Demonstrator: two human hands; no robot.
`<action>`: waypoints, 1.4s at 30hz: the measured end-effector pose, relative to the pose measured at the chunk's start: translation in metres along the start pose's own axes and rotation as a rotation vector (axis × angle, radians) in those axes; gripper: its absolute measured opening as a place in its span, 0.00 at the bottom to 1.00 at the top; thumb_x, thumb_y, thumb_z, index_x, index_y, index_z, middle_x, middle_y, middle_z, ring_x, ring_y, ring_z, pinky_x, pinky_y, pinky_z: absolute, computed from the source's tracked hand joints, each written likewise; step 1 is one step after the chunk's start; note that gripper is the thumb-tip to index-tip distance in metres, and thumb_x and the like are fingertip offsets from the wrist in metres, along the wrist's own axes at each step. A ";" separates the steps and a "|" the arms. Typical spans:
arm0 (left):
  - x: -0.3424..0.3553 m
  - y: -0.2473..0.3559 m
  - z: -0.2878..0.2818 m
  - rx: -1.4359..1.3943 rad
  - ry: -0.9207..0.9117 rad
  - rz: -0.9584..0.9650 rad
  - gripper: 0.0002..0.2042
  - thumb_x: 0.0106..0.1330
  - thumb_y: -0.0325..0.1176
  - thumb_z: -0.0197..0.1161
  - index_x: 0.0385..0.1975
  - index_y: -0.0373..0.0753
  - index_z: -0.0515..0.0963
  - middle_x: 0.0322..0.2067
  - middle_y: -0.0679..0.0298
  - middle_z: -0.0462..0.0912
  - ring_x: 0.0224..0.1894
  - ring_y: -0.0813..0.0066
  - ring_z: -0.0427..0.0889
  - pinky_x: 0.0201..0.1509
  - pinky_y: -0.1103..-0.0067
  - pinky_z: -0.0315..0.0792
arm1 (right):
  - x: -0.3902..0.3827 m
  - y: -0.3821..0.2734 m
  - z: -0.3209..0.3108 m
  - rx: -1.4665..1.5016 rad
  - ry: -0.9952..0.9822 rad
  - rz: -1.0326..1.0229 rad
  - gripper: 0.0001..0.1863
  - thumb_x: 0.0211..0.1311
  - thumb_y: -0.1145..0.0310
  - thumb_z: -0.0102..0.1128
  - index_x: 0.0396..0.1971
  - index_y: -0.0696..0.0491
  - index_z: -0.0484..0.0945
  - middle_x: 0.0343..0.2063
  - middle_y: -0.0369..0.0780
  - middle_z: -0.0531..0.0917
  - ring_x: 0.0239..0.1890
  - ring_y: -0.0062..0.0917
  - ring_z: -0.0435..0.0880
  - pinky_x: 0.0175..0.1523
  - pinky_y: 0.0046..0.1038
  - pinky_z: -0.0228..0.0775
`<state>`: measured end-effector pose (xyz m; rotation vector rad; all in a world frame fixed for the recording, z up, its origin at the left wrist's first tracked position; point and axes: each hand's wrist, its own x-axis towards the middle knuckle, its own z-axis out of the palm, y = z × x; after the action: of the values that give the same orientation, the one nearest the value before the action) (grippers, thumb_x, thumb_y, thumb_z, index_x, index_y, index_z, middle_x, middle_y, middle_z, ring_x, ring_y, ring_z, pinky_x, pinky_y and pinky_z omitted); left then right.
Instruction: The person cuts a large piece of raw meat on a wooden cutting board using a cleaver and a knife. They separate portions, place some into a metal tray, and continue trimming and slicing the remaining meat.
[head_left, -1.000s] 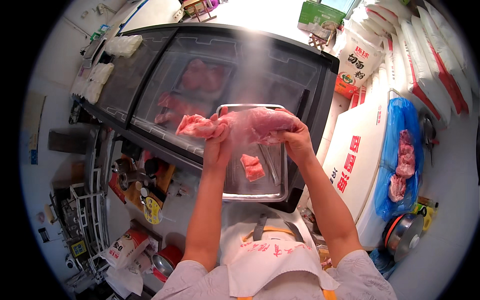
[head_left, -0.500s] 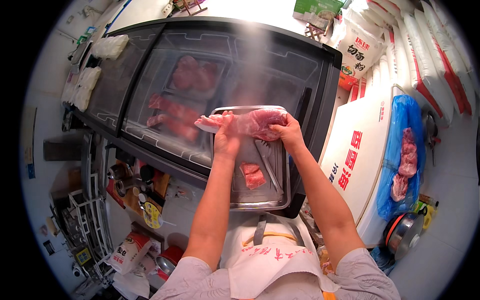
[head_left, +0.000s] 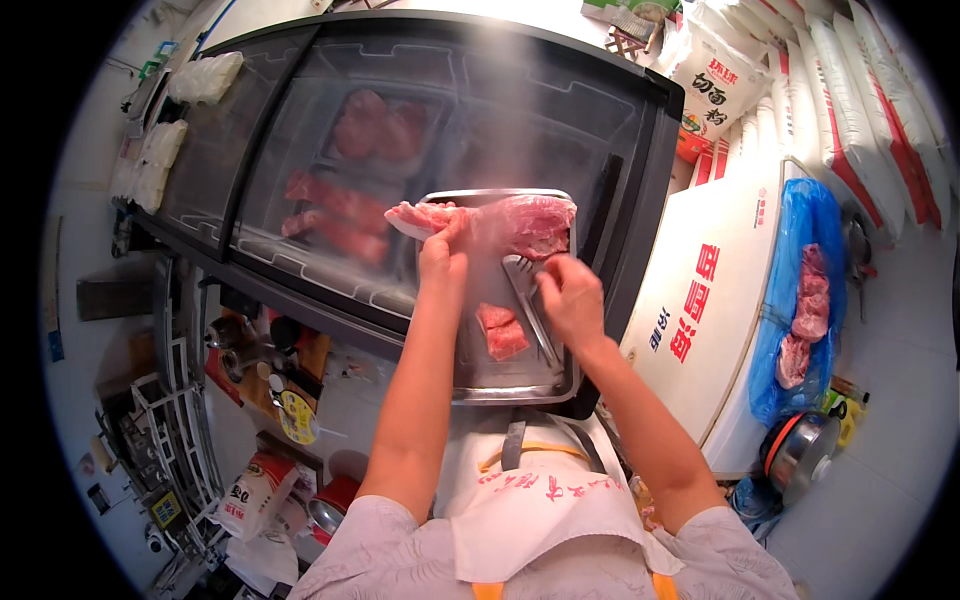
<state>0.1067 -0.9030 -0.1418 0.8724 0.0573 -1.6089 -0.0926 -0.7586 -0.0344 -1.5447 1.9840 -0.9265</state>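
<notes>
clasping meat (head_left: 530, 222) in a closed left hand (head_left: 444, 256) over the tray (head_left: 480, 375); curling right hand (head_left: 573, 302) near tongs (head_left: 535, 312), cannot tell if gripping anything; ideally supporting both ends

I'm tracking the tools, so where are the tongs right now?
In the head view, the tongs lie in the right half of the tray, between the small meat and the right hand.

The tray (head_left: 480, 372) is shiny metal, the meat (head_left: 525, 222) glossy, the apron (head_left: 545, 525) matt cloth
</notes>
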 end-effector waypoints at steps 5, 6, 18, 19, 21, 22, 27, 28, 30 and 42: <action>-0.006 -0.011 0.016 0.349 0.123 0.110 0.18 0.71 0.17 0.67 0.59 0.34 0.78 0.54 0.57 0.85 0.55 0.63 0.87 0.65 0.67 0.82 | -0.054 -0.013 0.015 -0.175 -0.220 0.193 0.14 0.63 0.68 0.75 0.43 0.58 0.81 0.35 0.49 0.89 0.40 0.47 0.90 0.48 0.45 0.81; -0.015 -0.005 0.023 0.420 0.154 0.087 0.17 0.72 0.19 0.67 0.59 0.34 0.78 0.54 0.57 0.85 0.55 0.63 0.87 0.63 0.68 0.82 | -0.054 -0.010 0.016 -0.161 -0.242 0.226 0.15 0.63 0.67 0.75 0.43 0.58 0.81 0.36 0.50 0.89 0.41 0.47 0.90 0.49 0.45 0.81; -0.119 0.015 0.018 1.339 -0.070 0.339 0.19 0.69 0.25 0.67 0.59 0.33 0.79 0.51 0.55 0.87 0.52 0.66 0.87 0.59 0.69 0.80 | -0.093 -0.017 -0.049 0.427 -0.152 0.596 0.17 0.71 0.68 0.72 0.54 0.59 0.83 0.37 0.41 0.91 0.38 0.23 0.89 0.48 0.29 0.82; -0.122 0.012 0.005 1.396 -0.159 0.361 0.19 0.65 0.25 0.68 0.57 0.35 0.82 0.48 0.55 0.88 0.51 0.64 0.88 0.60 0.69 0.80 | -0.096 -0.020 -0.048 0.436 -0.160 0.601 0.16 0.71 0.69 0.71 0.53 0.59 0.83 0.37 0.40 0.91 0.38 0.21 0.88 0.48 0.28 0.81; -0.135 0.003 -0.004 1.486 -0.246 0.291 0.14 0.66 0.27 0.68 0.51 0.34 0.85 0.47 0.53 0.89 0.51 0.59 0.89 0.59 0.68 0.81 | -0.105 -0.016 -0.038 0.554 -0.149 0.677 0.15 0.72 0.69 0.71 0.53 0.59 0.84 0.36 0.36 0.89 0.38 0.18 0.86 0.47 0.25 0.79; -0.143 0.002 0.004 1.550 -0.287 0.246 0.13 0.66 0.27 0.68 0.50 0.34 0.86 0.47 0.52 0.89 0.52 0.58 0.89 0.58 0.66 0.81 | -0.108 -0.015 -0.033 0.616 -0.140 0.716 0.14 0.72 0.69 0.71 0.52 0.58 0.84 0.36 0.34 0.88 0.38 0.16 0.84 0.46 0.24 0.78; -0.142 -0.011 0.033 1.645 -0.501 0.566 0.10 0.69 0.23 0.66 0.47 0.34 0.86 0.41 0.54 0.87 0.42 0.60 0.89 0.48 0.68 0.81 | -0.117 -0.014 -0.017 0.448 -0.103 0.637 0.14 0.70 0.70 0.73 0.51 0.58 0.84 0.37 0.36 0.90 0.39 0.17 0.86 0.49 0.25 0.80; -0.134 -0.014 0.041 1.667 -0.571 0.693 0.09 0.70 0.22 0.67 0.47 0.34 0.87 0.39 0.56 0.86 0.38 0.64 0.89 0.45 0.71 0.81 | -0.119 -0.015 -0.014 0.422 -0.106 0.633 0.15 0.69 0.70 0.73 0.52 0.58 0.83 0.38 0.39 0.90 0.39 0.23 0.88 0.49 0.28 0.81; -0.120 -0.026 0.055 1.686 -0.633 0.773 0.07 0.70 0.24 0.68 0.45 0.35 0.87 0.38 0.54 0.85 0.37 0.55 0.88 0.43 0.66 0.80 | -0.120 -0.017 -0.010 0.372 -0.110 0.627 0.17 0.68 0.70 0.73 0.52 0.59 0.82 0.38 0.46 0.91 0.40 0.35 0.92 0.50 0.35 0.82; -0.096 -0.062 0.063 1.978 -0.766 0.956 0.05 0.63 0.29 0.71 0.36 0.37 0.84 0.37 0.55 0.84 0.40 0.50 0.87 0.46 0.61 0.82 | -0.144 -0.018 -0.014 0.214 -0.043 0.589 0.13 0.67 0.70 0.70 0.48 0.59 0.81 0.42 0.52 0.89 0.46 0.49 0.89 0.52 0.44 0.81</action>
<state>0.0189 -0.8391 -0.0697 1.1751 -2.3842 -0.4983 -0.0524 -0.6198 -0.0186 -0.7829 2.0534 -0.8081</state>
